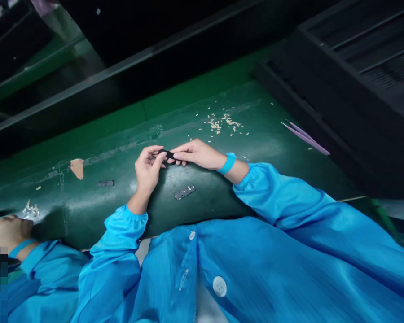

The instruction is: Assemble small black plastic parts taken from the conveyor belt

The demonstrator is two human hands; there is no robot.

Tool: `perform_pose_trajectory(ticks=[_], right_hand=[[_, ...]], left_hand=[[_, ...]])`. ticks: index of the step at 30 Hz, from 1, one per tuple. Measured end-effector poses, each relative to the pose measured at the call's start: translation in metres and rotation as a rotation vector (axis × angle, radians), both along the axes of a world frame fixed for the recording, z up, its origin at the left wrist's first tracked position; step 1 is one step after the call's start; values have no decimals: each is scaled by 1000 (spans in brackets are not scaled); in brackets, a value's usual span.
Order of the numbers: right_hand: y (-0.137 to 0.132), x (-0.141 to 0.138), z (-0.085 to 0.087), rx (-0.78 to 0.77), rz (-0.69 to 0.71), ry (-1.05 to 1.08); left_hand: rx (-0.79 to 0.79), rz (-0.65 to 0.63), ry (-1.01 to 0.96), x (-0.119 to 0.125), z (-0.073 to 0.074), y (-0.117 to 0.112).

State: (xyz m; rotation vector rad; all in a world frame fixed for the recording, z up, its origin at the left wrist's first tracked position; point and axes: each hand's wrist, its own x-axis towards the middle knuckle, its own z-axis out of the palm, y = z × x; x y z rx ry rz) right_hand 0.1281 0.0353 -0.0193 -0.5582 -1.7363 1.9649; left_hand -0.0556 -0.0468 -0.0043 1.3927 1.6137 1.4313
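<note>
Between my two hands is a small black plastic part [169, 154], its details partly covered by fingers. My left hand [148, 168] pinches its left end, and my right hand [197, 154] grips its right end with thumb and fingers. Both hands are just above the green work surface [215, 188]. Below them lies a flat black piece with small light spots [185, 192]. A similar dark piece [105, 183] rests farther left. Many tiny pale pieces [218, 124] are scattered beyond my right hand.
Pink tweezers [306, 137] lie at the right, beside a large black tray [343, 103]. A tan scrap [77, 168] and a shiny crumpled clear item [31, 211] are on the left. At the lower left edge, a co-worker's hand [8, 232] rests near the surface.
</note>
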Motion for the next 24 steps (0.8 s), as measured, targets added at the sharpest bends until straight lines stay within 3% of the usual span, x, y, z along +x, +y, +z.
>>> perform_pose_trajectory(ticks=[3, 5, 8, 10, 14, 18, 21, 24], right_hand=[[7, 4, 5, -75, -35, -34], [2, 10, 13, 3, -90, -106], [-21, 27, 27, 404, -172, -302], [-42, 39, 34, 683, -101, -372], [-77, 51, 30, 1009, 156, -338], [-86, 48, 17, 1181, 171, -326], [-82, 47, 12, 1160, 170, -281], [-81, 49, 11, 1079, 163, -274]], left_hand=[[5, -55, 68, -7, 8, 2], [0, -176, 248, -12, 20, -6], [-62, -364, 476, -17, 35, -34], [-117, -416, 517, -12, 36, -60], [-184, -365, 688, 17, 19, -107], [-187, -318, 799, 35, 3, -122], [-196, -262, 819, 8, 10, -122], [-289, -35, 939, -49, 22, -125]])
